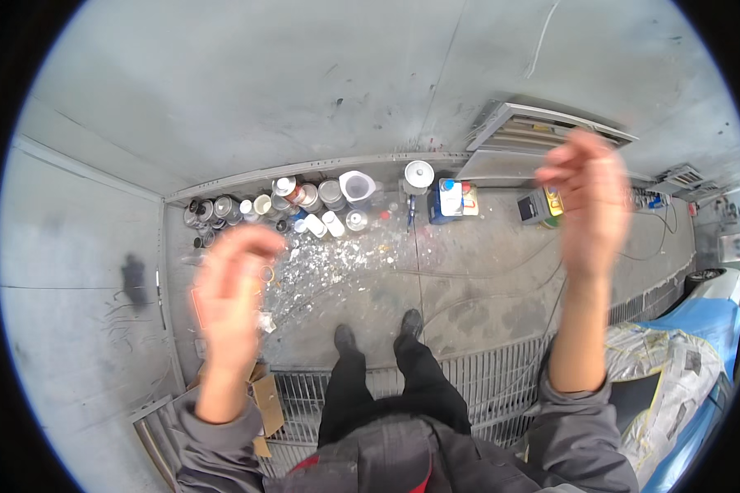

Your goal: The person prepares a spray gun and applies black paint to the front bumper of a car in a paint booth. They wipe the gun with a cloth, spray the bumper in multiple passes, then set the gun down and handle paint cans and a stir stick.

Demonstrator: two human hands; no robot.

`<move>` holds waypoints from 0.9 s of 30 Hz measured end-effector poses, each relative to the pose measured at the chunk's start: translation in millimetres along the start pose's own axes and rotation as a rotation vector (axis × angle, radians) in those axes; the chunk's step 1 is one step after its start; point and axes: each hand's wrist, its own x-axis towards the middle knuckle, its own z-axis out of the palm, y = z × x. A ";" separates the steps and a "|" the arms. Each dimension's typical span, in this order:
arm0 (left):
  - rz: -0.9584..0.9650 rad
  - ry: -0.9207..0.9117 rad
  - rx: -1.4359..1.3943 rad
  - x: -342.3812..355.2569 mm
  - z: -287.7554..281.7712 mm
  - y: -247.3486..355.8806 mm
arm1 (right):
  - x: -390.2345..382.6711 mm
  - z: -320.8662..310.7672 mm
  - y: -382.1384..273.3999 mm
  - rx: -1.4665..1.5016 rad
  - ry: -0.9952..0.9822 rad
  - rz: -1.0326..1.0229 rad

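Observation:
Both my hands are raised in front of me, apart from each other and smeared by motion. My left hand [232, 275] bends its blurred fingers inward; I see no object in it, but cannot tell whether it is open or closed. Behind it on the floor are white paint spatters [312, 267] and a group of paint cans [223, 209]. Higher up, my right hand [590, 193] also has blurred, bent fingers, and its grip cannot be made out. Past it, a louvred metal panel [510, 131] leans on the wall, with a grey-and-yellow container [536, 207] on the floor.
Along the wall stand a white tub [357, 187], a paint spray gun [418, 177] and a blue canister [446, 205]. A floor grate [501, 370] runs beneath my legs. Masking film covers a blue car [666, 370] at right; a cardboard box [266, 403] sits lower left.

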 end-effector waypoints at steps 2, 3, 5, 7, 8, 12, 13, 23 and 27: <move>-0.421 -0.090 0.251 -78.2 42.8 -117.9 | -32.4 -20.9 148.1 -0.101 0.132 0.384; -0.369 -0.282 0.455 -128.2 62.0 -182.0 | -65.6 -51.4 236.7 -0.221 0.096 0.596; -0.406 -0.614 0.362 -212.9 95.7 -279.8 | -152.8 -90.2 406.1 -0.511 -0.016 0.777; -0.561 -0.800 0.357 -269.3 125.1 -343.6 | -207.3 -76.7 509.6 -0.658 -0.103 0.936; -0.591 -0.767 0.307 -292.0 139.4 -377.2 | -216.4 -62.6 551.5 -0.760 -0.150 0.833; -0.558 -0.757 0.231 -306.1 193.3 -504.0 | -214.0 -35.8 697.3 -0.894 -0.063 0.568; -0.551 -0.748 0.241 -312.4 201.6 -536.2 | -210.5 -33.2 731.6 -0.910 -0.041 0.544; -0.185 -0.789 0.601 -273.6 243.4 -707.2 | -149.5 9.8 851.7 -0.267 0.238 0.306; -0.170 -0.672 0.513 -280.1 246.7 -719.7 | -166.8 19.0 847.0 -0.275 0.308 0.441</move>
